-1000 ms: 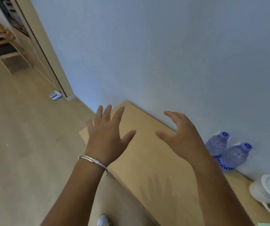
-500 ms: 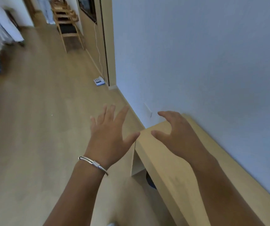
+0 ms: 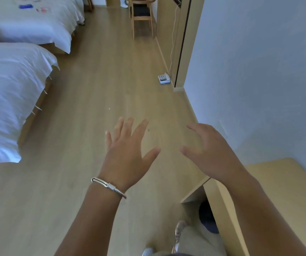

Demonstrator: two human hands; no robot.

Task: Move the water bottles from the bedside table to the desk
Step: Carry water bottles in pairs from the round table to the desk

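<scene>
Both hands hover over the wooden floor [image 3: 85, 137], holding nothing. The left hand [image 3: 128, 156], with a silver bracelet [image 3: 109, 186] at its wrist, has its fingers straight and spread, so its grip is apart. The right hand [image 3: 209, 154] has loosely bent, separated fingers, its grip apart too. The bench [image 3: 277, 183] runs along the wall [image 3: 259, 71] at near right. No water bottles are in view, so their place and direction cannot be told. Two white beds [image 3: 13, 93] stand at left; a small white device [image 3: 164, 79] lies on the far floor.

Both arms reach forward, left hand [image 3: 128, 154] spread flat, right hand [image 3: 211, 154] loosely curled, both empty.
</scene>
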